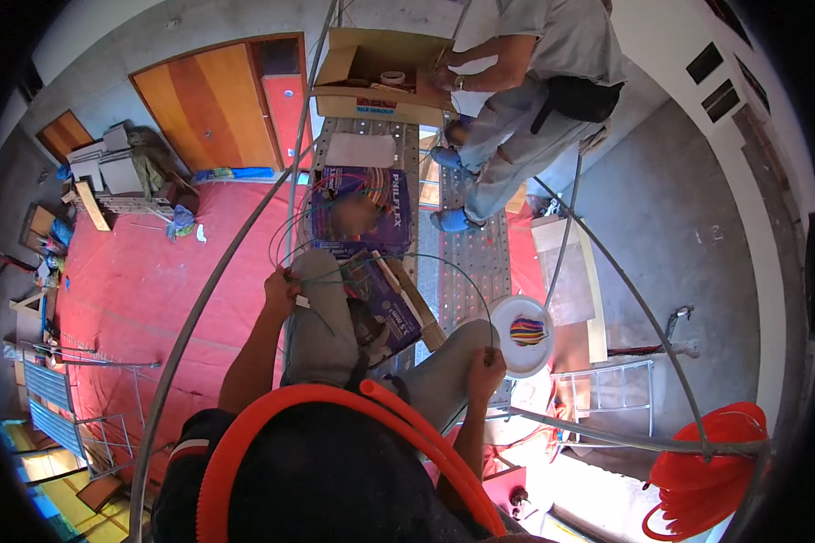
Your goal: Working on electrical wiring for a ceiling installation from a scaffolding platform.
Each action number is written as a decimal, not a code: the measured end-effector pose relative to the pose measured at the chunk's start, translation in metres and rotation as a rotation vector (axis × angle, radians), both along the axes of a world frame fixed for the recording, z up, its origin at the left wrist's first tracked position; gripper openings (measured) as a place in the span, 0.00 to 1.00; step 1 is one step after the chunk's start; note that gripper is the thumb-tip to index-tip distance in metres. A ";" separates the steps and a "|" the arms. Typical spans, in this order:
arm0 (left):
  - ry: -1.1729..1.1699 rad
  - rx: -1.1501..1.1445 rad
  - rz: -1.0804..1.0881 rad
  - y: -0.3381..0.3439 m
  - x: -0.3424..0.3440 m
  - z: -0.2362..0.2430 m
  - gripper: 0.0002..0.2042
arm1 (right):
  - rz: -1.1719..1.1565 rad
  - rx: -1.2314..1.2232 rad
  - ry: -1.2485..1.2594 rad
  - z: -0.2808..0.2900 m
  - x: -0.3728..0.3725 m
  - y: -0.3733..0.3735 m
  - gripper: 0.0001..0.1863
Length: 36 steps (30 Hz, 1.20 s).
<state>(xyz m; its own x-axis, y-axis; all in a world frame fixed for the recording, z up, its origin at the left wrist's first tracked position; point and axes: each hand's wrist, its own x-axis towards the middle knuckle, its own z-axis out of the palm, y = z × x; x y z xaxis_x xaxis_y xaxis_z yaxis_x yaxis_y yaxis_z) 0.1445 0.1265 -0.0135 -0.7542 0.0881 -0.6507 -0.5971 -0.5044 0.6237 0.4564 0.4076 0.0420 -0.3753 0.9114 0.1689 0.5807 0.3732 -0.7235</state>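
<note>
- Far out beyond your left hand, a red floor covering [145, 281] lies well below you, with stacked boards and clutter at its far edge.
- A bent grey metal rail [210, 294] runs just outside your left forearm, between you and that floor.
- Your left hand [282, 291] is closed, pinching the thin green wire [407, 258] against your left knee. A small white piece shows by the fingers; you cannot tell what it is.
- From that hand the wire arcs up and away, over the purple wire box [385, 303] lying between your knees, and comes down to your other hand.
- Ahead of both hands, a second purple box sits on the perforated metal platform [480, 258], and beyond it another person leans over an open cardboard carton [380, 77].
- Your right hand [486, 369] is curled shut around the other end of the green loop, resting on your right knee.
- Just beyond your right hand sits a white plate [509, 324] holding short coloured wire pieces.
- An orange corrugated conduit [335, 403] curves close under both wrists, across your lap; a coil of the same stuff lies far off to the right.
- Judging by this, one length of green wire is drawn out and held at both ends; whether it is cut free is unclear, and plenty of wire remains looped at the boxes.
</note>
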 end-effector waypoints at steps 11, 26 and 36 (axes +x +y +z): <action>0.012 0.062 0.002 -0.001 0.000 0.003 0.12 | -0.032 -0.062 0.027 -0.004 0.000 0.001 0.13; -0.039 0.028 0.020 -0.001 -0.004 -0.003 0.12 | -0.027 -0.096 0.019 0.011 -0.005 -0.002 0.14; 0.012 0.054 0.015 -0.006 -0.003 -0.012 0.11 | -0.022 -0.050 0.036 0.002 -0.001 -0.001 0.11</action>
<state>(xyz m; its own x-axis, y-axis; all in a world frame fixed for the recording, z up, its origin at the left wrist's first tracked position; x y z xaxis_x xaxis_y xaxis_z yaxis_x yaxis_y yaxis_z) 0.1411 0.1205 -0.0253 -0.7634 0.1119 -0.6361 -0.5820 -0.5462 0.6024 0.4549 0.4065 0.0442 -0.3501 0.9267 0.1363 0.5615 0.3241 -0.7613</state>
